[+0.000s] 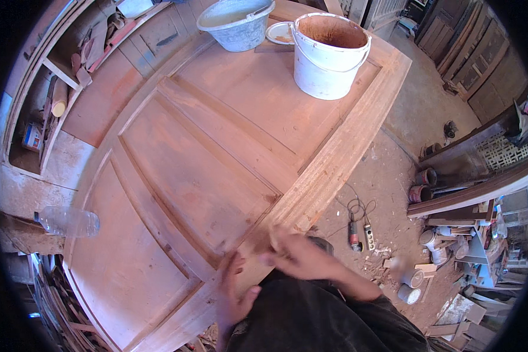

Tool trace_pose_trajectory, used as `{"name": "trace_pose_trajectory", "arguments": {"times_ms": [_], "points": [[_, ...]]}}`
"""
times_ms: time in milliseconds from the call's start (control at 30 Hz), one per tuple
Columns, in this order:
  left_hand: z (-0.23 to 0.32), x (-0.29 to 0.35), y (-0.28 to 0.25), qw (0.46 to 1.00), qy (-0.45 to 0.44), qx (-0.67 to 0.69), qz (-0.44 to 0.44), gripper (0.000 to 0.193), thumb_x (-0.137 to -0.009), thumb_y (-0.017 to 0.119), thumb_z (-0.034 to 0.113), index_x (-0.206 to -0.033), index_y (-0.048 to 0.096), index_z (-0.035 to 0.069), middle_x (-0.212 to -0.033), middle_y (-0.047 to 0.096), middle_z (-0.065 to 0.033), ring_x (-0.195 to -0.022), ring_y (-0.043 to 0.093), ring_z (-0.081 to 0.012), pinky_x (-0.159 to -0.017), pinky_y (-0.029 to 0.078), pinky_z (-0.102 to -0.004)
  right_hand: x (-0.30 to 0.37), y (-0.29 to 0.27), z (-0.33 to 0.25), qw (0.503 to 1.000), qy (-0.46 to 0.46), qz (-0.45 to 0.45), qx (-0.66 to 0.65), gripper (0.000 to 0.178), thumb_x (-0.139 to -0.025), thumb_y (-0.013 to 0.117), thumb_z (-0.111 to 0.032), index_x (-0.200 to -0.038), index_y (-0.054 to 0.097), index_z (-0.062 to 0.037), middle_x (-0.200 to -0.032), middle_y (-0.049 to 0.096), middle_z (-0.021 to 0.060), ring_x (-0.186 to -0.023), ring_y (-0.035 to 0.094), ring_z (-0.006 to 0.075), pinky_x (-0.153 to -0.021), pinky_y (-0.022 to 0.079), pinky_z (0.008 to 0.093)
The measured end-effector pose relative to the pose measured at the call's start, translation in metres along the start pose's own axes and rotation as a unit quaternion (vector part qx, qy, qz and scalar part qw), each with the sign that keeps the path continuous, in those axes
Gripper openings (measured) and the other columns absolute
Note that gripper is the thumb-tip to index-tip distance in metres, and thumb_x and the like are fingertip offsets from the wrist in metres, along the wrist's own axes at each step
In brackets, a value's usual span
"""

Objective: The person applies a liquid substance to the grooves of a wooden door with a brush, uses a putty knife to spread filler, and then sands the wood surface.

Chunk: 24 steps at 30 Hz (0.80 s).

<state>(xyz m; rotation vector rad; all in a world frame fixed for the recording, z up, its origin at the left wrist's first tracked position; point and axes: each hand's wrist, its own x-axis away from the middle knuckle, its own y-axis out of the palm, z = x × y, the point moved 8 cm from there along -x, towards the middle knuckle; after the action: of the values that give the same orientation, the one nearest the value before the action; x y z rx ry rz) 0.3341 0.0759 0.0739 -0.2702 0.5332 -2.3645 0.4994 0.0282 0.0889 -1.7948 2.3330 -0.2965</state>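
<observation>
A wooden door [217, 170] with recessed panels lies flat before me, its brown surface patchy with paler, dusty areas. My left hand [236, 296] is at the door's near edge, thumb spread away from the raised fingers, and nothing shows in it. Just to its right, my right hand [305, 256] is over the door's near rail, with its fingers bent toward the wood. Motion blurs those fingers, so whether they grip anything is unclear. The wood under them is blurred too.
A white bucket [325, 70] with brown residue inside and a grey basin [237, 26] stand on the door's far end. A clear plastic bottle [70, 222] lies at left. On the floor at right are a power tool [354, 236], a power strip [369, 236], cans and wood scraps.
</observation>
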Motion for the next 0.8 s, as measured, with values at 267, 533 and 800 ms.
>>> {"name": "trace_pose_trajectory", "arguments": {"times_ms": [267, 533, 800], "points": [[-0.065, 0.063, -0.110, 0.930, -0.128, -0.006, 0.344, 0.055, -0.096, 0.037, 0.046, -0.091, 0.062, -0.003, -0.107, 0.060, -0.0174, -0.100, 0.054, -0.0246, -0.085, 0.044, -0.0360, 0.055, -0.229, 0.097, 0.926, 0.216, 0.131, 0.279, 0.048, -0.090, 0.049, -0.048, -0.088, 0.061, -0.0019, -0.076, 0.061, 0.0191, -0.074, 0.062, 0.0308, -0.075, 0.046, 0.0398], [-0.113, 0.131, -0.151, 0.883, -0.145, 0.037, 0.445, 0.072, -0.098, 0.017, 0.050, -0.085, 0.062, -0.005, -0.109, 0.059, -0.0195, -0.106, 0.053, -0.0294, -0.095, 0.039, -0.0403, -0.040, -0.271, 0.066, 0.747, 0.195, -0.053, 0.633, 0.054, -0.078, 0.057, -0.058, -0.064, 0.066, -0.0064, -0.059, 0.060, 0.0133, -0.068, 0.061, 0.0326, -0.085, 0.037, 0.0472], [-0.137, 0.183, -0.138, 0.817, -0.164, -0.215, 0.510, 0.062, -0.099, 0.020, 0.040, -0.106, 0.057, -0.009, -0.117, 0.054, -0.0234, -0.112, 0.050, -0.0356, -0.099, 0.036, -0.0452, -0.059, -0.204, 0.063, 0.727, 0.130, -0.220, 0.638, 0.051, -0.076, 0.058, -0.061, -0.069, 0.069, -0.0119, -0.069, 0.065, 0.0087, -0.079, 0.062, 0.0279, -0.087, 0.035, 0.0448]]}}
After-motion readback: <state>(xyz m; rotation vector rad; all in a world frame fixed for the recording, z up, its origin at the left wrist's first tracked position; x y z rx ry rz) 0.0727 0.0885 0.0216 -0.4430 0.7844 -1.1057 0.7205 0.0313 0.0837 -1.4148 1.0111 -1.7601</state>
